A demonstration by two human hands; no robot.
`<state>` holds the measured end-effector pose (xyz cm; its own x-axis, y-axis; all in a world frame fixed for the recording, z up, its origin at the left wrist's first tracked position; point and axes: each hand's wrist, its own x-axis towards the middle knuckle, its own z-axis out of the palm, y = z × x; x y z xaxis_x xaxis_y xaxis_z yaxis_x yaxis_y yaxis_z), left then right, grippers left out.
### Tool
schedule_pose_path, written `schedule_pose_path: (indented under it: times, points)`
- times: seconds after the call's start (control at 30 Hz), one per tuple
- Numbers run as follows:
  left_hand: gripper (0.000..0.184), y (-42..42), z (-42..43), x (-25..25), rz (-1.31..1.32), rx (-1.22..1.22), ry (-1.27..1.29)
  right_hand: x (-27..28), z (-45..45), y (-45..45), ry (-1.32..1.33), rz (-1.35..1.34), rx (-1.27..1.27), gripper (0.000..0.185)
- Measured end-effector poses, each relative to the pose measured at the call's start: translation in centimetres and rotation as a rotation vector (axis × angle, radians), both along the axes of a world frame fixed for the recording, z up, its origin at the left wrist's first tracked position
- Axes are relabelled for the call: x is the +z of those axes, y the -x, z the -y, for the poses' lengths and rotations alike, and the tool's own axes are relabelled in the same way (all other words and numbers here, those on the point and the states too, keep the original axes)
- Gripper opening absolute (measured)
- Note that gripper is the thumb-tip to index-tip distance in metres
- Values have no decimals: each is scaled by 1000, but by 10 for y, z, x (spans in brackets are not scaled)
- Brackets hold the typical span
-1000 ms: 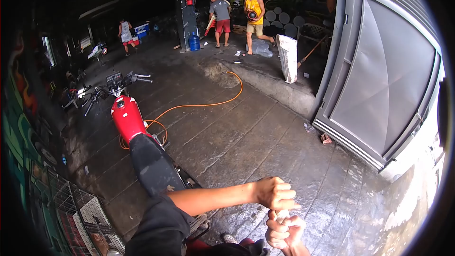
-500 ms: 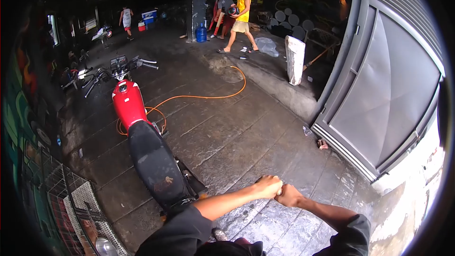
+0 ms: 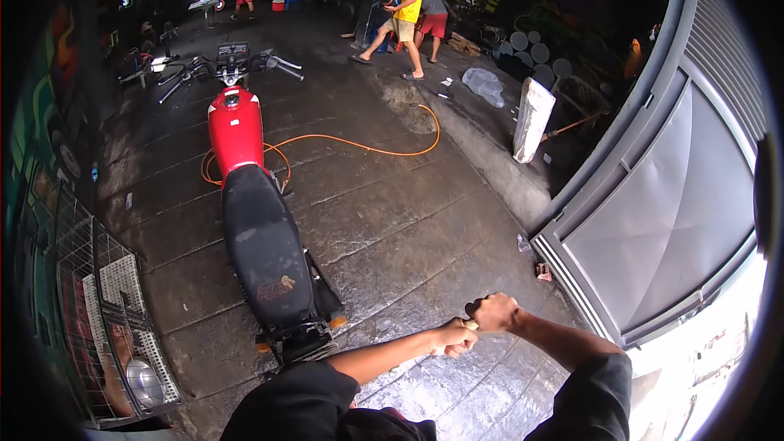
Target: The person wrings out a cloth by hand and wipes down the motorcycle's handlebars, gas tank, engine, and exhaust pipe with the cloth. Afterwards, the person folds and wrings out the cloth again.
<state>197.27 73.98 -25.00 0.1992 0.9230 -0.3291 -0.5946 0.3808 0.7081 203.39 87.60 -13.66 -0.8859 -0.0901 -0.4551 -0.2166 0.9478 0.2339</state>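
Note:
My left hand (image 3: 453, 337) is closed in a fist in front of me, low in the view. Right beside it, slightly higher, my right hand (image 3: 496, 312) is also a closed fist. A small pale yellowish bit (image 3: 471, 324) shows between the two fists; the rest of it is hidden by my fingers, so its kind is unclear. Both arms reach forward in dark sleeves. To the left of my hands stands a motorcycle (image 3: 265, 233) with a red tank and a black seat, touched by neither hand.
An orange hose (image 3: 359, 143) curls on the floor beyond the motorcycle. A grey metal gate (image 3: 661, 220) stands right, near a white post (image 3: 533, 121). A wire cage (image 3: 114, 310) is at lower left. A person in yellow (image 3: 406, 8) and others are at the back.
My right fist has risen and my left has dropped, reversing their heights. The person in yellow has stepped left, in front of the other person. The whole view has shifted and tilted.

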Motion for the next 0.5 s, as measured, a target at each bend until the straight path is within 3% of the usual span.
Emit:
schedule_pose_path:
  times: [0.13, 0.4, 0.5]
  points:
    - [24, -14, 17, 17, 449, -40, -108, 16, -4, 8, 42, -83, 170, 24]
    - [19, -32, 36, -4, 148, -55, -21, -3, 18, -28, 83, -88, 58, 27]
    - [19, -43, 31, 0, 307, 32, -10, -5, 16, -31, 124, -267, 137, 22]
